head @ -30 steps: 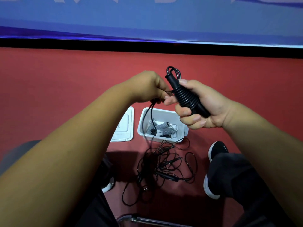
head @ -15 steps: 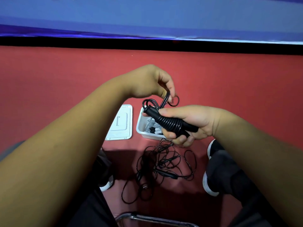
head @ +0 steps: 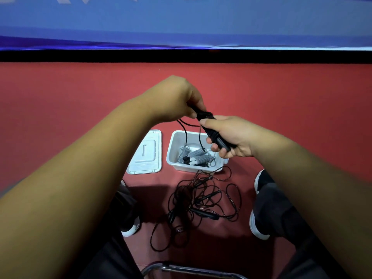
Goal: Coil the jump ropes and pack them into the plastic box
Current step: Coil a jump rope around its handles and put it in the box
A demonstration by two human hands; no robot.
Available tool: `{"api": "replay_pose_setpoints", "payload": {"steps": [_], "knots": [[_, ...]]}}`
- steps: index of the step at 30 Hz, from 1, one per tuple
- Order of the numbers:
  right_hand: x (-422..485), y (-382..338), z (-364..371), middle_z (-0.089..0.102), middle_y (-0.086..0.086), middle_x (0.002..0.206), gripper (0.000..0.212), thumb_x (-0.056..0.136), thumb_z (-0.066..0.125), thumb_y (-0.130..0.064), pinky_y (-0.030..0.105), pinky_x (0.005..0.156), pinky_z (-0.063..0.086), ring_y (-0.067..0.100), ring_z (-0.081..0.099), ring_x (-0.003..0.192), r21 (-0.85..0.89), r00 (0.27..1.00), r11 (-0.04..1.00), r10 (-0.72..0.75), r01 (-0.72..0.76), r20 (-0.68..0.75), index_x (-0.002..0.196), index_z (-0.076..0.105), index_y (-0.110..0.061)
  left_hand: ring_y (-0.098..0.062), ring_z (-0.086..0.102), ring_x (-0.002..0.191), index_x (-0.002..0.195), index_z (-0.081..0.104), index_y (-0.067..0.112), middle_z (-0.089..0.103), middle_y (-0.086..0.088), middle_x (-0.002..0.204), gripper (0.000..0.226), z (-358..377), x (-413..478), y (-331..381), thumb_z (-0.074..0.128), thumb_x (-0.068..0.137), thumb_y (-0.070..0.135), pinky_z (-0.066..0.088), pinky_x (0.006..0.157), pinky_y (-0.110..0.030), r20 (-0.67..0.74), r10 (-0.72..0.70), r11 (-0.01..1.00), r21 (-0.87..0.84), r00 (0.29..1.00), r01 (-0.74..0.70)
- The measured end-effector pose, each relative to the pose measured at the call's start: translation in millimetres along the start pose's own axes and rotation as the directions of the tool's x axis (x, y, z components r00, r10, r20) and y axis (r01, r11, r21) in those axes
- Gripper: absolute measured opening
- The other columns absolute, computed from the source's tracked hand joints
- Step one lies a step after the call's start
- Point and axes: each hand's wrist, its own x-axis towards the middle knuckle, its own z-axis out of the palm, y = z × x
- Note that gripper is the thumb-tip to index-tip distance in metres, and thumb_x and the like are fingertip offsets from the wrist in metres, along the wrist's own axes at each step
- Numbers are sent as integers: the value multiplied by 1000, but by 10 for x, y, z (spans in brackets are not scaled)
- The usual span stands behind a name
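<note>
Rope bundle (head: 218,140) has lifted slightly; right grip (head: 234,135) wraps its middle, left grip (head: 177,97) pinches its top.

A red floor (head: 302,93) fills the middle of the frame. Along its far edge runs a black strip (head: 181,56), and above that a blue wall (head: 201,21) spans the top, with pale shapes cut off at the upper edge. A white lid (head: 146,154) lies flat on the floor, left of centre. A black shoe (head: 261,179) with a white sole sits at lower right, partly covered by dark trousers (head: 281,208). A second shoe (head: 131,228) shows its white sole at lower left. A shiny metal tube (head: 181,268) curves across the bottom centre.
</note>
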Motion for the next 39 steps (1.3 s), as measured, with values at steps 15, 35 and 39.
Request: {"api": "replay_pose_setpoints", "payload": {"steps": [15,35,39], "knots": [[-11,-130,-3,58,5,80,15,98,69,-39,22,49,29,17,48,57,231,984,958,-154,171,-88,107,62,-29,-17,72,52,98,68,10,76,-6,73,21,259,51,-2,53,107,22,59,54,-30,27,-311,949,-39,950,312],[-118,-200,-120,52,2,72,91,87,46,-90,19,43,23,13,37,52,330,993,943,-74,39,93,121,63,-7,-8,63,69,97,81,32,79,-2,86,15,-60,-52,-235,79,92,17,52,76,-26,56,-267,916,-295,962,271],[-170,-202,-97,49,2,71,94,87,45,-90,21,44,18,12,35,48,360,974,933,-89,8,210,121,65,-4,-11,68,73,104,82,32,79,2,85,18,16,-36,-210,82,89,21,54,76,-27,73,-269,930,-240,960,279]]}}
